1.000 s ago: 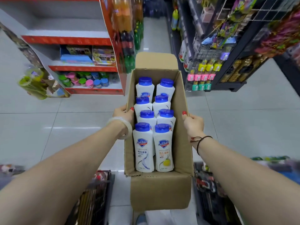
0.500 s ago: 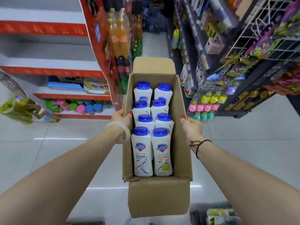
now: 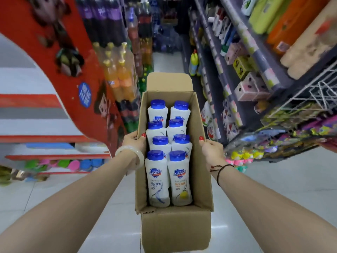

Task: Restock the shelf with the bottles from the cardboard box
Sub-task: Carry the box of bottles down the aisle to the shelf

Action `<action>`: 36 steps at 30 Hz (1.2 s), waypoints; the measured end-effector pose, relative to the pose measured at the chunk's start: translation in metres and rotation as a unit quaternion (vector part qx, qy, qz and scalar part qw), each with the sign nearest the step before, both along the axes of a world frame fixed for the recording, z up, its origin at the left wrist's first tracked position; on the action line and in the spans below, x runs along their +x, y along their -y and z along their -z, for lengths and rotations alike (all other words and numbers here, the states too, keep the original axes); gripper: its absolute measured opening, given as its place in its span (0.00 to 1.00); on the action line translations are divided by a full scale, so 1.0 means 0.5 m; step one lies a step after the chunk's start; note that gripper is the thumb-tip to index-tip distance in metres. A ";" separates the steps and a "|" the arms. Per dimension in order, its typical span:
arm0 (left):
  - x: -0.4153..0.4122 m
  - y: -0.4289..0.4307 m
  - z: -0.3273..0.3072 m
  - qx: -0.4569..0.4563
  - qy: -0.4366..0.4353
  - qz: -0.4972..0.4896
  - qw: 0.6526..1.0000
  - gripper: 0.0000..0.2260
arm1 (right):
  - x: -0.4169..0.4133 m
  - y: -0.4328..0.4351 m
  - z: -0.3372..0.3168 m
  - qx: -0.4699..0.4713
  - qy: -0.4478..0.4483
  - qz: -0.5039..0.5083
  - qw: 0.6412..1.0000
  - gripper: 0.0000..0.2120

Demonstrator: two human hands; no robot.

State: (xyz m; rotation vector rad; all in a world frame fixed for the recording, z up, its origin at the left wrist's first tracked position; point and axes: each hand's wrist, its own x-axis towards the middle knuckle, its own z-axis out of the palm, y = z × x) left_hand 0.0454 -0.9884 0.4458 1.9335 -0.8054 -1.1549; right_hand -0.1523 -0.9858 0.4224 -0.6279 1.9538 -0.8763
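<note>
An open cardboard box point(image 3: 202, 179) is held out in front of me at waist height, both end flaps folded out. Inside stand several white bottles point(image 3: 158, 178) with blue caps, in two rows. My left hand point(image 3: 132, 141) grips the box's left wall, thumb over the rim. My right hand point(image 3: 211, 147) grips the right wall the same way. A white bangle circles my left wrist and a dark cord my right.
A red display stand point(image 3: 60, 57) with soft-drink bottles point(image 3: 118, 77) rises on the left. Dark shelves point(image 3: 235, 73) packed with goods line the right, with a wire rack point(image 3: 310, 110) of small packets jutting out. A narrow aisle with pale floor tiles point(image 3: 167, 63) runs ahead.
The view has moved forward toward the aisle and tilted up; the shelves on both sides are nearer and larger. Both hands keep the same grip on the box.
</note>
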 end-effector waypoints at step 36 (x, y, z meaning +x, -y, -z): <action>-0.035 1.294 0.059 0.030 -0.025 -0.022 0.999 0.14 | -0.023 1.291 0.047 0.021 0.016 0.037 0.999 0.18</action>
